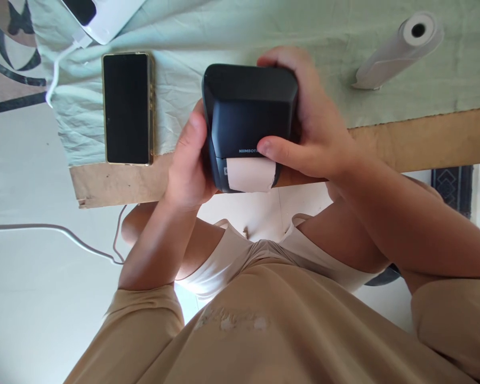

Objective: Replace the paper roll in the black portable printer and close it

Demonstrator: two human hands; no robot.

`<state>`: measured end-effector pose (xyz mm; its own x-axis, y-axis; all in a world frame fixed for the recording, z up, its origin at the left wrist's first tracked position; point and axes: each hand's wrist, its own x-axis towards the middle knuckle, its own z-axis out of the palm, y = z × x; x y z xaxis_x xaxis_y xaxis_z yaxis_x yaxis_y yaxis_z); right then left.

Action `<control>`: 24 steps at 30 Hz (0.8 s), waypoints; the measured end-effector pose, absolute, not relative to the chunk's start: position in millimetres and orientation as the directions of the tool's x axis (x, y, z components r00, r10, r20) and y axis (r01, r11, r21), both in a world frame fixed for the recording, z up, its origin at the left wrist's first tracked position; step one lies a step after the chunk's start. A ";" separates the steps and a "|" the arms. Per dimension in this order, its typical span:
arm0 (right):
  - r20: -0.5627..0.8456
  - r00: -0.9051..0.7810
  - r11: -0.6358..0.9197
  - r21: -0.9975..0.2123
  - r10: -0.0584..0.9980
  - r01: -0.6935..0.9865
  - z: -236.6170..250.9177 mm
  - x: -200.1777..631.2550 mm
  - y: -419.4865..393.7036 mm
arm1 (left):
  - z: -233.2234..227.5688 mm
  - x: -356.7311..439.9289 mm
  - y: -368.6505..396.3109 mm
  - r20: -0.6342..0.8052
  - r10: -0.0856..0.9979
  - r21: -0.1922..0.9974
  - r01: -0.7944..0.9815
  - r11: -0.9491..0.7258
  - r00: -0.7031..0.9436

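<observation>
Both my hands hold a black label printer marked NIIMBOT, over the table's near edge. A blank strip of pale label paper sticks out of its near end. My left hand grips the printer's left side, thumb along the edge and the other fingers hidden beneath. My right hand wraps the right side, its thumb lying on the lid beside the lettering and its forefinger at the far corner.
Left of the printer lies a smartphone, screen dark. A roll of white paper stands at the back right on the green cloth. Bare brown board shows along the near edge. A white device with a cable sits far left.
</observation>
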<state>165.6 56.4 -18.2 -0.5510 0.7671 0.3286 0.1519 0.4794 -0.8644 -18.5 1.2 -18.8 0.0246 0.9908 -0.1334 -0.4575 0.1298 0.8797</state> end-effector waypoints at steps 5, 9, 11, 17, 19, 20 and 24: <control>0.375 -0.520 0.549 -0.802 0.767 0.233 -14.6 165.9 54.4 | -13.6 -21.4 0.4 -0.111 0.994 0.851 -0.516 0.096 0.000; 0.534 -0.483 0.707 -0.632 0.694 0.317 -10.4 168.5 54.6 | -16.7 -22.7 2.1 -0.111 0.988 0.891 -0.452 0.052 -0.105; 0.592 -0.528 0.785 -0.547 0.609 0.292 -8.8 170.5 55.8 | -18.5 -22.9 3.9 -0.112 0.989 0.888 -0.456 0.055 -0.100; 0.712 -0.405 0.809 -0.415 0.573 0.416 -2.0 173.4 53.6 | -12.3 -22.5 4.6 -0.197 0.980 0.831 -0.530 0.167 0.000; 0.714 -0.291 0.754 -0.496 0.636 0.430 1.9 171.8 49.5 | -8.0 -21.8 3.4 -0.196 0.979 0.824 -0.531 0.197 0.059; 0.688 -0.249 0.714 -0.553 0.682 0.429 4.2 170.5 47.4 | -6.4 -21.4 2.9 -0.192 0.978 0.830 -0.518 0.206 0.080; 0.632 -0.142 0.626 -0.662 0.762 0.412 11.8 166.0 43.4 | -5.4 -19.4 2.3 -0.194 0.980 0.880 -0.434 0.191 0.037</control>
<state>166.0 43.4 11.8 -0.1424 0.7620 0.6317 0.4122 0.6259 -0.6621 -19.4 2.3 -5.4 0.0370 0.9803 -0.1943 -0.4345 0.1908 0.8802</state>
